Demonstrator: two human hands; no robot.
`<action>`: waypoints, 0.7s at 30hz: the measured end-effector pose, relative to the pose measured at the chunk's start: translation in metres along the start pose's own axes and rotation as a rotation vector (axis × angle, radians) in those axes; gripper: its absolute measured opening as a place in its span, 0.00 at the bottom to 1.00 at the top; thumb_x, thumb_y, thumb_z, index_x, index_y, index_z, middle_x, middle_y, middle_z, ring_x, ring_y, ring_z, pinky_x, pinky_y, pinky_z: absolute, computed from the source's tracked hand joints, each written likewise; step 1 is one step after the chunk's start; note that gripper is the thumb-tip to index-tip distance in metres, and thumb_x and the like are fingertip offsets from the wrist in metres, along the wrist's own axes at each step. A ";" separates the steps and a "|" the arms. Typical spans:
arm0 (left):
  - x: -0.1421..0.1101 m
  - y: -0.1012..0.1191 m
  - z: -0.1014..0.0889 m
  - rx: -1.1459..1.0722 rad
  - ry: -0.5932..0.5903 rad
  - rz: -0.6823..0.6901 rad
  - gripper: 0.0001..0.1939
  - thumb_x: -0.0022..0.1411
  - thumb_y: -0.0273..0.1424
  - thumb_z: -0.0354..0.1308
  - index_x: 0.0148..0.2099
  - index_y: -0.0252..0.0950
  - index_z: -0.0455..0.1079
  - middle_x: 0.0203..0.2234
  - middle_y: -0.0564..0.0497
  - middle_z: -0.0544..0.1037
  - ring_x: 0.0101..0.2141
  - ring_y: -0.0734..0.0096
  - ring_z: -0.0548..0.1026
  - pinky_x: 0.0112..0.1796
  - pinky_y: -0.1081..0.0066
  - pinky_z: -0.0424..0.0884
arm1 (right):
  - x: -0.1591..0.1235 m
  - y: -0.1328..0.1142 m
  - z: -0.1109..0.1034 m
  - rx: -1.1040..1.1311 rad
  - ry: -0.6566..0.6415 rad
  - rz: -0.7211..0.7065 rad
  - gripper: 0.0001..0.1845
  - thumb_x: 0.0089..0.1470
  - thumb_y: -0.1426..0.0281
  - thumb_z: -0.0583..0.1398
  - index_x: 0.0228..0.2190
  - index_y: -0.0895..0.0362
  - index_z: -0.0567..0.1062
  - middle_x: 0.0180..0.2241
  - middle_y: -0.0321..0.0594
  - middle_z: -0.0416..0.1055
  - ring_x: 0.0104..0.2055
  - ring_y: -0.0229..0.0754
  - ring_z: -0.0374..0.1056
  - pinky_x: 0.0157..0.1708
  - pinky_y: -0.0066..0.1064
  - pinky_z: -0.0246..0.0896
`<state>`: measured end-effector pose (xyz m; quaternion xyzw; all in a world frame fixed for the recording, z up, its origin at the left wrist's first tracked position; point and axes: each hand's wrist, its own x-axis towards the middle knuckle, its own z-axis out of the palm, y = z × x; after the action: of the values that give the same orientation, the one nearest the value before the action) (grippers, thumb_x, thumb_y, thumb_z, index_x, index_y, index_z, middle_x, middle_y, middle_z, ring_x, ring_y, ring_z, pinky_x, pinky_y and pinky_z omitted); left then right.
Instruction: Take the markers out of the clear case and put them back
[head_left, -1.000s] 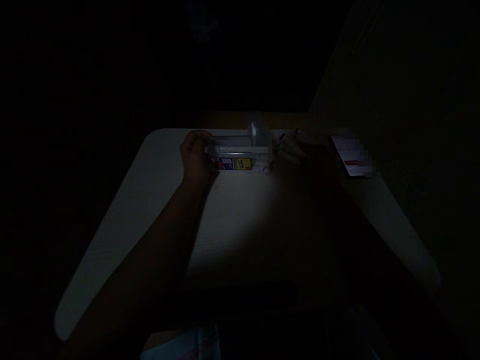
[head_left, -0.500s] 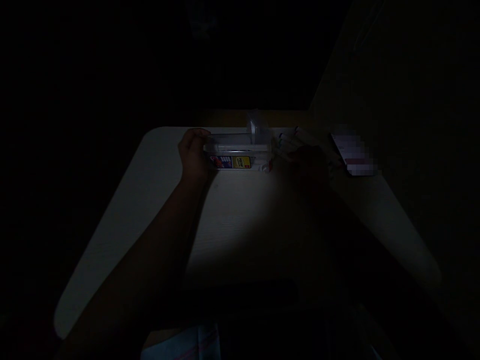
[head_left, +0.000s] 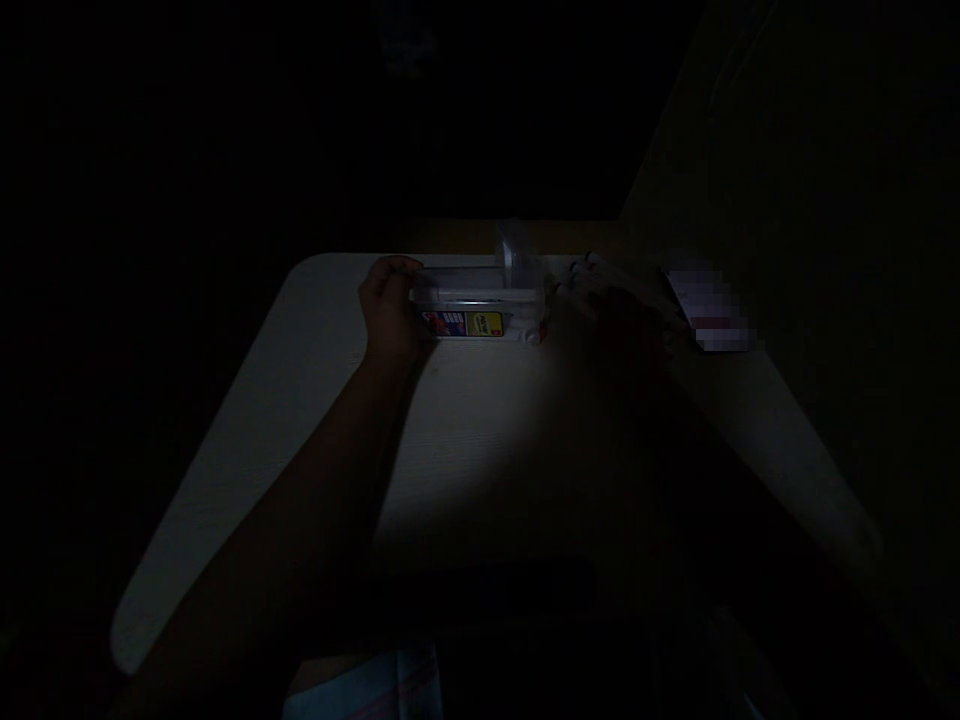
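My left hand (head_left: 391, 308) is closed round the left end of a clear plastic case (head_left: 480, 297), which lies on its side on the white table. A yellow and dark label shows on the case's front, and its transparent lid (head_left: 514, 245) stands raised at the right end. Inside, at least one pale marker seems to lie lengthwise. To the right of the case, my right hand (head_left: 626, 320) is over several white markers (head_left: 581, 290) with dark caps. Deep shadow hides its fingers, so I cannot tell whether it grips any of them.
A phone (head_left: 705, 305) with a lit, partly blurred screen lies at the table's right side. The white table (head_left: 300, 350) has rounded corners, and shadow covers its right half. Behind it is a large dark surface. Very little light reaches the surroundings.
My right hand has shifted slightly among the markers: it moved left, then back right. The markers near it have changed position, with dark cap ends now showing. My left hand and the case stay put.
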<state>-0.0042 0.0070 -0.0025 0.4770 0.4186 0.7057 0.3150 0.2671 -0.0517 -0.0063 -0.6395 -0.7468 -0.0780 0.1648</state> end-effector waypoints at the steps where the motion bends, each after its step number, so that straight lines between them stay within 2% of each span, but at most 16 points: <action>1: 0.000 -0.001 0.000 -0.006 0.003 -0.003 0.06 0.54 0.28 0.52 0.26 0.36 0.68 0.23 0.53 0.68 0.26 0.75 0.66 0.29 0.71 0.62 | 0.000 -0.002 -0.003 0.010 0.016 0.025 0.24 0.59 0.70 0.47 0.55 0.56 0.68 0.57 0.54 0.64 0.58 0.58 0.59 0.52 0.58 0.53; 3: 0.001 -0.002 0.000 -0.002 0.003 -0.030 0.06 0.54 0.28 0.52 0.26 0.37 0.67 0.22 0.53 0.68 0.26 0.74 0.65 0.28 0.72 0.62 | 0.001 -0.008 -0.010 0.050 0.062 0.071 0.23 0.59 0.71 0.48 0.54 0.58 0.69 0.57 0.53 0.65 0.59 0.56 0.59 0.54 0.54 0.52; 4: 0.001 -0.001 0.000 0.003 0.004 -0.042 0.06 0.55 0.29 0.52 0.26 0.38 0.67 0.22 0.53 0.68 0.26 0.74 0.66 0.28 0.72 0.63 | 0.001 -0.012 -0.013 0.075 0.077 0.042 0.23 0.58 0.71 0.48 0.53 0.59 0.70 0.56 0.53 0.66 0.59 0.55 0.60 0.54 0.52 0.52; 7: 0.000 -0.001 0.000 0.005 0.005 -0.047 0.07 0.55 0.30 0.52 0.26 0.38 0.66 0.23 0.53 0.68 0.26 0.74 0.66 0.28 0.73 0.64 | 0.001 -0.024 -0.018 0.136 0.071 -0.142 0.23 0.58 0.70 0.49 0.52 0.59 0.70 0.54 0.50 0.68 0.57 0.51 0.61 0.55 0.46 0.54; 10: 0.000 -0.001 0.000 0.037 0.007 -0.022 0.07 0.55 0.31 0.52 0.26 0.38 0.66 0.24 0.53 0.69 0.27 0.74 0.67 0.29 0.73 0.65 | -0.002 -0.037 -0.012 0.172 0.031 -0.285 0.22 0.59 0.70 0.48 0.53 0.57 0.70 0.57 0.47 0.66 0.59 0.47 0.59 0.57 0.42 0.54; 15: 0.002 -0.004 -0.001 0.020 0.000 -0.012 0.07 0.55 0.32 0.53 0.26 0.38 0.67 0.23 0.53 0.68 0.26 0.73 0.66 0.28 0.71 0.62 | -0.007 -0.045 -0.001 0.203 0.047 -0.256 0.19 0.61 0.68 0.49 0.45 0.56 0.76 0.57 0.46 0.64 0.59 0.48 0.58 0.58 0.43 0.54; 21: 0.004 -0.007 -0.003 0.018 -0.017 0.029 0.06 0.54 0.28 0.52 0.26 0.35 0.67 0.22 0.53 0.67 0.26 0.76 0.65 0.29 0.70 0.60 | -0.002 -0.041 -0.010 0.177 0.017 -0.261 0.17 0.59 0.68 0.50 0.41 0.56 0.77 0.50 0.46 0.70 0.52 0.49 0.63 0.52 0.42 0.59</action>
<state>-0.0079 0.0128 -0.0078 0.4917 0.4151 0.7025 0.3040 0.2283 -0.0644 0.0066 -0.5191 -0.8262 -0.0382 0.2155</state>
